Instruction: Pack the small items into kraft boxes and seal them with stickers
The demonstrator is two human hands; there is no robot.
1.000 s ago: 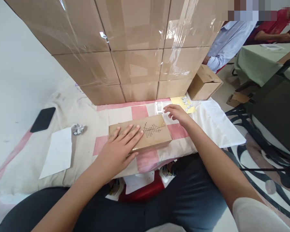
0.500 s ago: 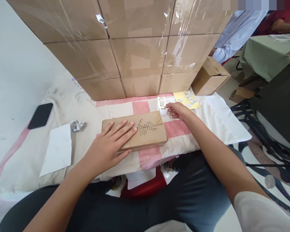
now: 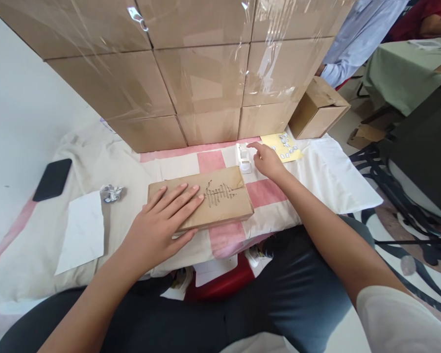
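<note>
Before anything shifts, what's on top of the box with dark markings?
The left hand rests on the box, left of the dark markings; whatever lies beneath it can't be seen.

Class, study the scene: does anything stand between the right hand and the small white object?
Nothing visible does. The right hand has its index fingertip at the far end of the white object; contact is unclear. The box lies on the near side, out of the way.

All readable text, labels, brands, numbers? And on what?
None readable.
Box: dark branching strokes, no legible letters.
Small pieces on yellow sheet: too small to tell.
White gadget: too small to tell.
White paper: nothing legible.
Phone: no text visible.
</note>
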